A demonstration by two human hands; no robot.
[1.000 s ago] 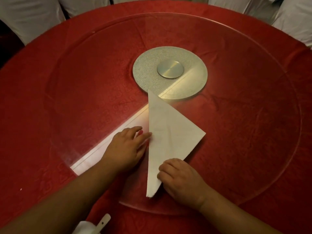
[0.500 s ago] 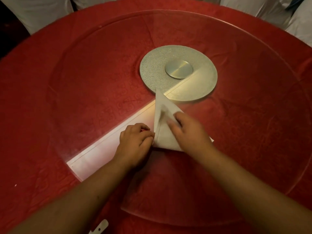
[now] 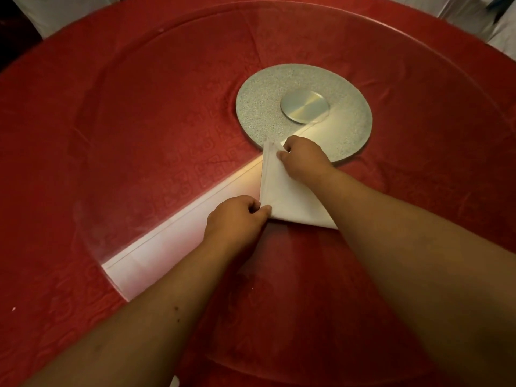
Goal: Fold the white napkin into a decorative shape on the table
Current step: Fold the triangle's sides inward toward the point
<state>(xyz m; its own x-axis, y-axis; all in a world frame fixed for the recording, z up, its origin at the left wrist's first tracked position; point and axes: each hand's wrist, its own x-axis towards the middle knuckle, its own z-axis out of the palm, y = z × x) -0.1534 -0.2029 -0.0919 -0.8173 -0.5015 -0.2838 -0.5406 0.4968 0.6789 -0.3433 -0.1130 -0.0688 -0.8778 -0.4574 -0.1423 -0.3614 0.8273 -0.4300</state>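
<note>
The white napkin (image 3: 282, 195) lies folded into a small triangle on the glass turntable, its point toward the silver hub. My left hand (image 3: 237, 219) pinches the napkin's near left corner and holds it down. My right hand (image 3: 303, 159) presses and pinches the top point of the napkin with thumb and fingers. My right forearm hides the napkin's right edge.
A large round glass turntable (image 3: 139, 113) covers the red tablecloth (image 3: 33, 191). Its silver speckled hub (image 3: 304, 110) sits just beyond the napkin. A white strip (image 3: 167, 244) shows under the glass, running from near left toward the hub. White chair covers (image 3: 474, 18) ring the far edge.
My right hand carried the napkin's near tip up over the fold to the top point, halving the triangle. My left hand stayed at the left edge. The camera moved closer.
</note>
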